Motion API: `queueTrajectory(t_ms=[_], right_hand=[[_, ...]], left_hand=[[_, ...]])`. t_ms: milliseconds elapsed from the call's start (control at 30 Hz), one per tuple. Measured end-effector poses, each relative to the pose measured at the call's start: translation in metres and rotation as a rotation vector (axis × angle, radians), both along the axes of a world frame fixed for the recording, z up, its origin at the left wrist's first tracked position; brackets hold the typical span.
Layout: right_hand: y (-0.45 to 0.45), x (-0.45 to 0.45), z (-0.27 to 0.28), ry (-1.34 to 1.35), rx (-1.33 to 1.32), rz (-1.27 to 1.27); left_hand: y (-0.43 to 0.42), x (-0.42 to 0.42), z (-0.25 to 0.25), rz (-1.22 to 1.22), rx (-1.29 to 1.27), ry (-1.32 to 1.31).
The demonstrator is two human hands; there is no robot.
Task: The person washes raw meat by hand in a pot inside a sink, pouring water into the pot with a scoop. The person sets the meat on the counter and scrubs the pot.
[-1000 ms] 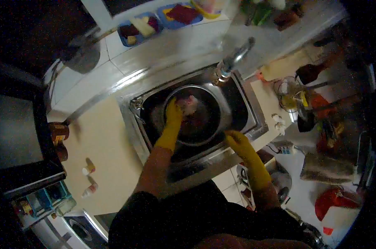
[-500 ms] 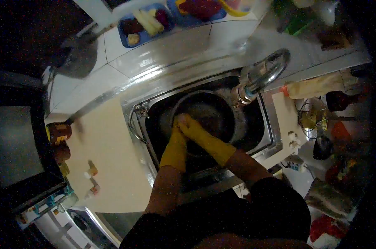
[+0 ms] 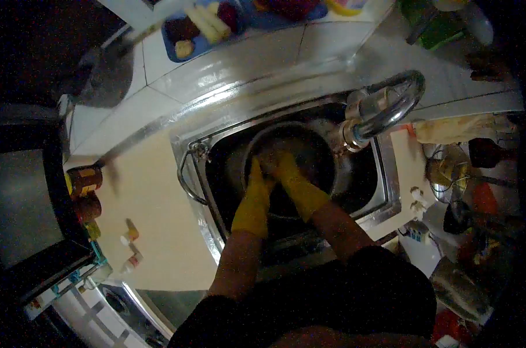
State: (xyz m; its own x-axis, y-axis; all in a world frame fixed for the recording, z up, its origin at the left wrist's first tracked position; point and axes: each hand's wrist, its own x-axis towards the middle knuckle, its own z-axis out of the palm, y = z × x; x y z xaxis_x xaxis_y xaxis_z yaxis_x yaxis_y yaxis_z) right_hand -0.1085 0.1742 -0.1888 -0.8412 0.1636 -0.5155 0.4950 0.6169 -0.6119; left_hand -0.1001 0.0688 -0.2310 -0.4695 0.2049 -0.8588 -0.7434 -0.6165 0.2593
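Observation:
Both my hands wear yellow rubber gloves and reach down into a round, dark basin (image 3: 331,177) standing in the sink (image 3: 389,168). My left hand (image 3: 258,178) is at the basin's left side. My right hand (image 3: 288,168) is beside it, nearer the middle, with a small gap between the two. Dim light and blur hide the fingers. A pale, blurred patch shows between the gloves, and I cannot make out what it is or whether either hand grips it. The chrome faucet (image 3: 390,113) curves over the basin's right side.
A metal handle-like loop (image 3: 184,180) stands at the sink's left edge. Small bottles (image 3: 129,235) and brown jars (image 3: 84,181) are on the cream counter (image 3: 153,203) at left. Blue trays (image 3: 176,52) of food sit on the ledge behind. Utensils and a wire basket (image 3: 445,168) are at right.
My hands, pressed together at the basin's left before, have come apart. The right one has moved rightward toward the basin's middle. The view has shifted slightly.

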Motion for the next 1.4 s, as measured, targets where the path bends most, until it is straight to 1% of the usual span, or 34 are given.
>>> queueTrajectory(t_ms=[33, 100, 133, 167, 200, 233, 367, 433, 500, 533, 567, 600, 633, 667, 733, 800, 833, 867, 933, 967, 1000, 1033, 1100, 1133, 1267, 1333, 1400], right_hand=[[-0.013, 0.015, 0.0, 0.0, 0.001, 0.001], [-0.029, 0.038, 0.02, 0.412, -0.206, -0.108], [-0.029, 0.039, 0.028, 0.407, -0.205, -0.107], [-0.027, 0.038, 0.05, 0.387, -0.288, -0.02], [-0.025, 0.033, 0.06, 0.373, -0.371, 0.068], [-0.018, 0.024, 0.055, 0.379, -0.368, 0.068], [0.03, -0.006, -0.009, 0.219, 0.234, 0.418], [0.039, -0.018, -0.001, 0.171, 0.38, 0.508], [0.05, -0.026, 0.049, 0.041, 0.346, 0.241], [0.043, -0.019, 0.02, 0.046, 0.35, 0.241], [0.03, 0.0, -0.038, 0.193, 0.35, 0.158], [0.021, 0.018, -0.078, 0.338, 0.348, 0.077], [0.008, 0.029, -0.05, 0.339, 0.35, 0.078], [-0.008, 0.036, -0.005, 0.275, 0.029, -0.003], [-0.016, 0.038, 0.044, 0.196, -0.289, -0.086], [-0.014, 0.038, 0.062, 0.241, -0.34, 0.186], [-0.007, 0.031, 0.068, 0.242, -0.339, 0.184], [0.005, 0.021, 0.073, 0.293, -0.03, 0.492], [0.023, 0.01, 0.049, 0.336, 0.281, 0.794], [0.028, 0.008, 0.007, 0.301, 0.247, 0.54], [0.034, 0.005, -0.016, 0.261, 0.218, 0.286], [0.044, 0.0, -0.012, 0.254, 0.221, 0.284], [0.048, -0.009, 0.005, 0.296, 0.362, -0.151], [0.04, -0.012, 0.007, 0.305, 0.351, -0.148], [-0.001, 0.049, -0.037, 0.316, -0.041, -0.005], [-0.007, 0.054, -0.012, 0.322, -0.135, 0.045], [-0.008, 0.053, 0.078, 0.391, -0.124, 0.082]], left_hand=[[-0.002, -0.001, 0.002, -0.002, 0.012, -0.02], [-0.006, -0.002, 0.007, -0.007, 0.028, -0.046], [-0.008, -0.001, 0.01, -0.006, 0.036, -0.059], [-0.007, 0.0, 0.01, -0.012, 0.034, -0.058], [-0.004, -0.001, 0.007, -0.016, 0.033, -0.055], [0.001, -0.004, 0.004, -0.026, 0.028, -0.035], [0.015, -0.006, 0.0, -0.057, -0.003, 0.015], [0.016, -0.007, 0.002, -0.063, -0.006, 0.014], [0.01, -0.002, 0.005, -0.055, -0.002, -0.004], [0.008, -0.001, 0.007, -0.052, 0.005, -0.016], [0.006, 0.002, 0.01, -0.048, 0.008, -0.028], [0.004, 0.005, 0.01, -0.045, 0.013, -0.035], [0.002, 0.005, 0.007, -0.04, 0.024, -0.048], [0.001, 0.005, 0.006, -0.039, 0.033, -0.057], [0.002, 0.006, 0.003, -0.04, 0.056, -0.078], [0.005, 0.007, 0.001, -0.053, 0.063, -0.073], [0.01, 0.009, 0.001, -0.054, 0.056, -0.062], [0.015, 0.01, 0.0, -0.056, 0.046, -0.047], [0.023, 0.014, -0.001, -0.06, 0.025, -0.018], [0.025, 0.015, -0.003, -0.065, 0.012, -0.008], [0.027, 0.013, -0.004, -0.07, 0.008, -0.002], [0.025, 0.012, -0.003, -0.073, 0.013, -0.008], [0.018, 0.014, 0.007, -0.067, 0.011, -0.025], [0.013, 0.015, 0.013, -0.059, 0.01, -0.032], [0.006, 0.015, 0.016, -0.041, 0.059, -0.086], [0.005, 0.014, 0.013, -0.036, 0.087, -0.102], [0.01, 0.014, 0.009, -0.042, 0.093, -0.095]])
